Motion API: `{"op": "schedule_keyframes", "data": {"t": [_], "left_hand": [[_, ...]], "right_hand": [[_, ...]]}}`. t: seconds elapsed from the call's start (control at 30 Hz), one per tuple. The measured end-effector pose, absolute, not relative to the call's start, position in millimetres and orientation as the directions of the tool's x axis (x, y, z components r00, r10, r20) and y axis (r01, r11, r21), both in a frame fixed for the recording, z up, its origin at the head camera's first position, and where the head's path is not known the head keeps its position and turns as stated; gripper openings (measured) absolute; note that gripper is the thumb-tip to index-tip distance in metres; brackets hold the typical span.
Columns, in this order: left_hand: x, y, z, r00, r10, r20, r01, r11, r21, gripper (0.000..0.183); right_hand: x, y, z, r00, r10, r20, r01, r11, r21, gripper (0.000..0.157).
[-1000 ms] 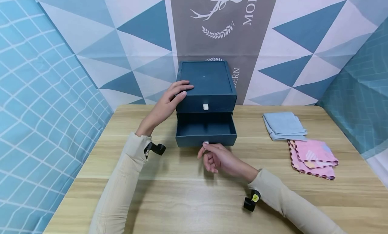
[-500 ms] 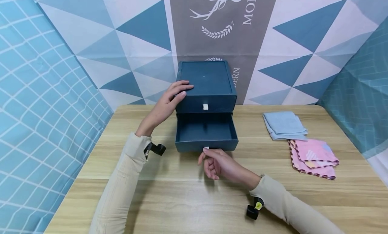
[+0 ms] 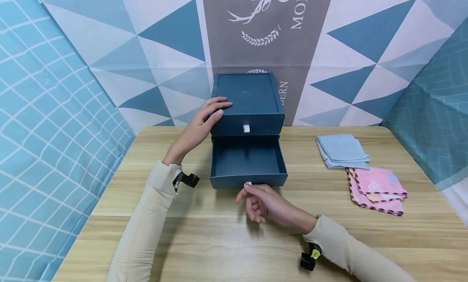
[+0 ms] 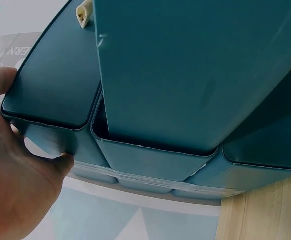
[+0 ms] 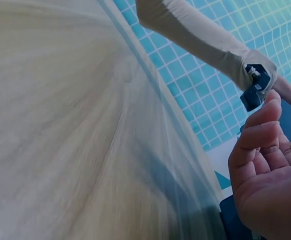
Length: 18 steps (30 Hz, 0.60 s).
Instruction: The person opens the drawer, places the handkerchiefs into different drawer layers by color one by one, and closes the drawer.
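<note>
A dark blue drawer cabinet (image 3: 245, 93) stands against the back wall, a drawer below the top one pulled well out. My left hand (image 3: 200, 125) rests on the cabinet's upper left edge, fingers lying fairly straight over the top; in the left wrist view, this hand (image 4: 23, 175) spans the corner. With thumb and index finger, my right hand (image 3: 268, 204) pinches the small white pull tab (image 3: 248, 183) on the pulled-out drawer (image 3: 248, 181); its other fingers curl loosely. Inside, the drawer shows a bare bottom. The right wrist view shows the right hand (image 5: 270, 170) partly cut off.
On the right of the wooden table (image 3: 219, 249) lie a folded light blue cloth (image 3: 343, 150) and a folded pink cloth (image 3: 378, 188) with a checked border, their edges meeting. The top drawer (image 3: 263, 124) is closed. Patterned sheets (image 3: 175, 38) cover the walls.
The lower drawer has slid further out towards me, the right hand moving back with its tab. The left hand keeps its place on the cabinet; the cloths have not moved.
</note>
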State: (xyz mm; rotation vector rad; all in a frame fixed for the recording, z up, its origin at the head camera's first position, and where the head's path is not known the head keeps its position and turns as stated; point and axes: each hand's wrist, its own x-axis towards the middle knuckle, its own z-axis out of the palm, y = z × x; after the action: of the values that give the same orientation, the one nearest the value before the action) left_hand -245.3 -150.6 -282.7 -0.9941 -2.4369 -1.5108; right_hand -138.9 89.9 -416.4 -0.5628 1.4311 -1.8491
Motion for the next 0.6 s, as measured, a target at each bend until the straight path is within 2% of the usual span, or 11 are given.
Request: {"op": "schedule_keyframes", "data": {"t": [0.2,0.43,0.6], "left_hand": [[-245,-151,-283,-0.780,0.473,0.410,0.579,0.295,0.761,0.039],[-245,-151,-283,-0.781,0.470,0.413,0.579,0.295,0.760,0.038],[-245,-150,-283,-0.782,0.470,0.409,0.575,0.291,0.764,0.039]], "right_hand": [[-140,102,-421,-0.611,-0.780,-0.133,0.255,-0.035,-0.966,0.058],[-142,132,-421,-0.573,-0.805,-0.156,0.119,0.107,-0.987,0.043],[-144,156,-410,-0.570,-0.802,-0.182,0.041,0.194,-0.980,0.039]]}}
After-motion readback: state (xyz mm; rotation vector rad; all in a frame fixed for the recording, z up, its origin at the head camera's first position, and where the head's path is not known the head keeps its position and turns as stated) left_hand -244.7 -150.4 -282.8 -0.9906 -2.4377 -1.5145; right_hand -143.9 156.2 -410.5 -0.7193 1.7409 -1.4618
